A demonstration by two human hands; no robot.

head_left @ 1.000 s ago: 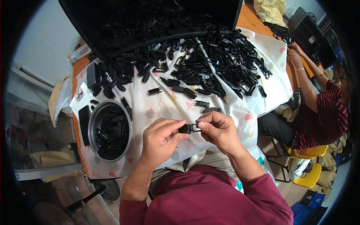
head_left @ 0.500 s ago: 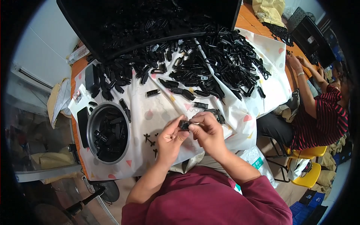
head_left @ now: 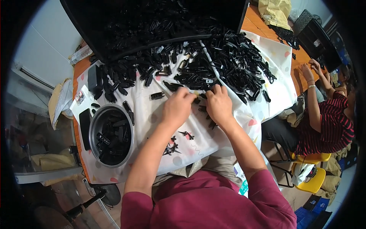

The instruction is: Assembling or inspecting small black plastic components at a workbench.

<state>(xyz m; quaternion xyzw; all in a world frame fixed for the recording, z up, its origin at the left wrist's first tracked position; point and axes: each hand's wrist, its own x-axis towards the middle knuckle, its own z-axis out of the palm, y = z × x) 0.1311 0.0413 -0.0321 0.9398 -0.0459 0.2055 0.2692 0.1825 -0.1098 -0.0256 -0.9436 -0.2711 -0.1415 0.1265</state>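
By the black parts (head_left: 242,63), left hand (head_left: 177,108) and right hand (head_left: 219,106) curl, grip unclear. Small pieces (head_left: 173,146) lie nearer, presumably handy

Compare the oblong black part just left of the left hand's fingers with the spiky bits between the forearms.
Size: the oblong part is larger than any of the spiky bits.
Shape: the oblong part is blocky, the spiky bits thin and pronged.
Grouping: the oblong part lies alone, the spiky bits close together.
Shared: both are dark and rest on the white patterned cloth.
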